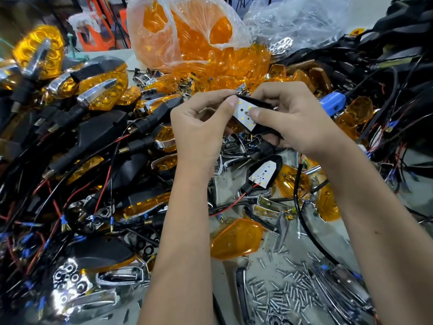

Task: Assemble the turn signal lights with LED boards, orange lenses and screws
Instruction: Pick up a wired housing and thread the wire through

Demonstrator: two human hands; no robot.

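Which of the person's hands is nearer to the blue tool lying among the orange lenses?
Right. The right hand lies just beside the blue tool, while the left hand is farther off, across the LED board.

Both forearms raised side by side, left hand (201, 123) curled with thumb and forefinger pinching, right hand (288, 116) curled opposite it, thumb pressed flat forward, fingertips of the two nearly meeting
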